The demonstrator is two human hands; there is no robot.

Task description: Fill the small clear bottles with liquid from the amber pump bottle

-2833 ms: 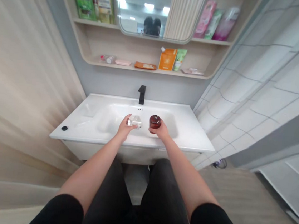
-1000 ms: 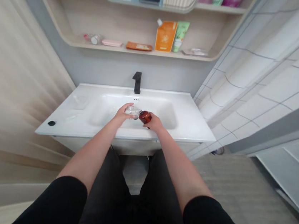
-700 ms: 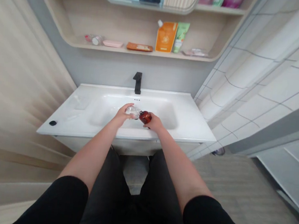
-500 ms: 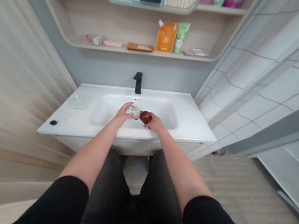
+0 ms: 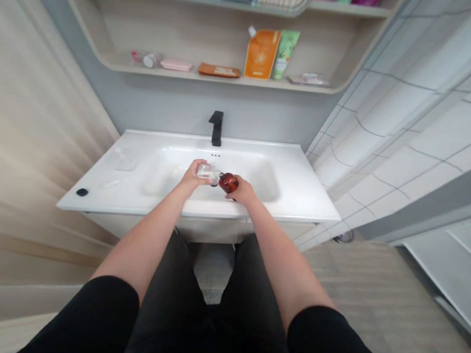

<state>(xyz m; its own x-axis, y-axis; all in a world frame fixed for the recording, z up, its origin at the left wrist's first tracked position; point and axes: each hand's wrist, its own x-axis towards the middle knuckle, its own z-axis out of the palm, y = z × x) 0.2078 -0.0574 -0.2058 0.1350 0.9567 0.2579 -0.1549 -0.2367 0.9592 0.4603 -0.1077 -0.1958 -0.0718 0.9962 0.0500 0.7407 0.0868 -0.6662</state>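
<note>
A small clear container [image 5: 207, 171] is gripped in the closed left hand [image 5: 193, 176], its fingers wrapped over the top. An amber bottle [image 5: 228, 182] is gripped in the closed right hand [image 5: 241, 191]. The bottle is tilted almost onto its side, and its narrow end is directed at the clear container, touching it or just beside it. Both items are held over the glossy white basin [image 5: 257, 173], with the hands near each other. Whether the clear container is glass or plastic cannot be determined, and no writing can be read on either item.

A matte black faucet [image 5: 216, 129] is mounted behind the basin. A small black disc [image 5: 82, 192] is seated on the white counter at the left. Above, a curved wooden shelf [image 5: 213, 77] carries an orange pouch [image 5: 261, 53], a green tube [image 5: 285, 55], a flat orange packet [image 5: 219, 70] and a pink box [image 5: 176, 65]. Printing is present on the pouch and the packet but is too small to be read. White tiles [image 5: 419, 135] cover the wall at the right.
</note>
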